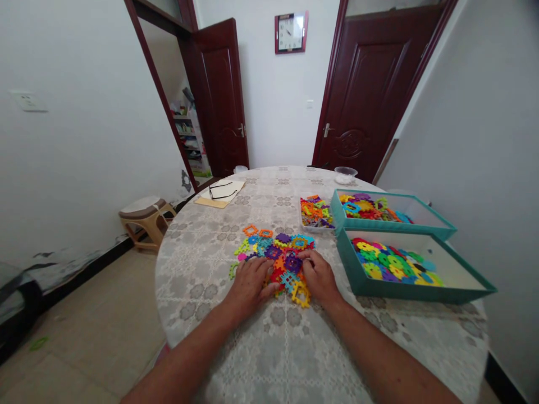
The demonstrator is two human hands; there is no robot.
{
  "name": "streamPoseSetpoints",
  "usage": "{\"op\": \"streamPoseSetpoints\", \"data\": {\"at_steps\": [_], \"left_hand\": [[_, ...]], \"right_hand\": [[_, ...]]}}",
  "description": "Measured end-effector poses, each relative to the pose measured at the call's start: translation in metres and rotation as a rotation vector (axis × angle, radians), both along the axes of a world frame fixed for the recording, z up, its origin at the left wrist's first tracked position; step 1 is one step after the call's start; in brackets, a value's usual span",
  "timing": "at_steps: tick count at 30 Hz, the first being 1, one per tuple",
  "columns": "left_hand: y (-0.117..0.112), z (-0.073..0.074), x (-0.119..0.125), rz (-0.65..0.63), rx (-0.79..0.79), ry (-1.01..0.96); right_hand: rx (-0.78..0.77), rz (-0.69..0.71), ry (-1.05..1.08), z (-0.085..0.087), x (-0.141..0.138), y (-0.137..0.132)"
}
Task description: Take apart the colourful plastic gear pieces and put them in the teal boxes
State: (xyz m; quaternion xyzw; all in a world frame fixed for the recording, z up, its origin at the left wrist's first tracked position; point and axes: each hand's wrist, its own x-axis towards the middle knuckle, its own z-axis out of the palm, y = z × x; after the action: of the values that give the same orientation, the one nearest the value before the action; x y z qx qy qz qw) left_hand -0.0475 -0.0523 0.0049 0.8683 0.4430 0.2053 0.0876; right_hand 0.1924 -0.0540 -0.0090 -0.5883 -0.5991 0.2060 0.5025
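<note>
Resting both hands on a flat cluster of interlocking plastic pieces (275, 249), which lies around the middle of the tabletop (286, 348), nearer the near edge than the far one.

Left hand (251, 283): palm down, fingers loosely extended, tips touching the near left side of the cluster; nothing enclosed.
Right hand (319, 276): palm down, fingers bent onto the near right side of the cluster, by a purple piece (293, 262). Cannot tell whether one is pinched.
A yellow square piece (301, 293) sticks out at the near edge of the cluster, between the two hands.

Surroundings: two teal boxes along the right edge, the near box (421, 292) and the far box (421, 229), each part-filled with loose pieces. A white tray (315, 229) of more pieces sits just left of the far box. Glasses (222, 191) lie on a pad (206, 202) toward the far left edge; a clear bowl (346, 175) stands at the far edge.

Handling, as judged: pieces look like thin, rigid, light plastic with notched rims and open centres. A single one should take a pinch across opposite rims. Joined pieces probably hold by friction only, so the cluster may flex or part if lifted from one side; supporting it from both sides seems safer. The cloth looks smooth, so pieces likely slide.
</note>
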Motion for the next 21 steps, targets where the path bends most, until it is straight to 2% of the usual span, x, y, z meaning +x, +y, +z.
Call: {"op": "streamPoseSetpoints", "data": {"at_steps": [6, 10, 15, 21], "left_hand": [[0.015, 0.007, 0.004, 0.077, 0.018, 0.014], [0.020, 0.005, 0.007, 0.078, 0.033, 0.025], [0.013, -0.002, 0.009, 0.078, 0.060, -0.069], [0.002, 0.006, 0.009, 0.044, 0.082, -0.141]], "right_hand": [[-0.060, -0.016, 0.043, 0.000, 0.003, -0.002], [-0.129, -0.020, 0.033, 0.000, 0.005, -0.004], [-0.150, -0.008, 0.053, -0.004, 0.006, -0.004], [-0.159, 0.020, 0.044, -0.007, 0.007, -0.004]]}}
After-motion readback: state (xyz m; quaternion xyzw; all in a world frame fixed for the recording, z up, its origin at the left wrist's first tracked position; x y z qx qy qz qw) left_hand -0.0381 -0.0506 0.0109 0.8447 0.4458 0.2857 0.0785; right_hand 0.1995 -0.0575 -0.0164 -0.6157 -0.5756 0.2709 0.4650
